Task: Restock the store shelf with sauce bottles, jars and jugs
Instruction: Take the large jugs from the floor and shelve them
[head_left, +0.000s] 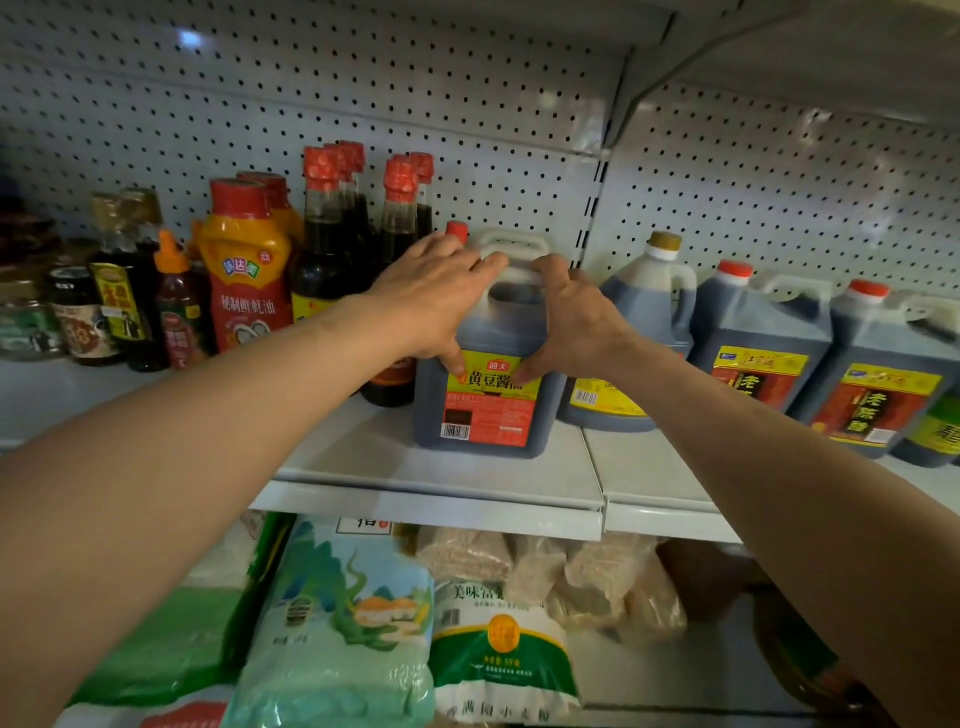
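Jug (485, 395) upright on shelf (441, 467), near front edge, between tall bottles (332, 244) and round jug (644, 332). Left hand (431, 296) and right hand (576, 317) clasp its shoulders, thumbs on label, fingers curled toward handle. Judgement: seating step. Push straight back, keep base flat, label forward, avoid nudging neighbours.

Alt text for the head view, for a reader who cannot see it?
Both hands, left hand and right hand, hold the sides of a dark sauce jug standing on a white shelf. Bottles stand to its left, more jugs to its right, and bagged goods lie on the shelf below.
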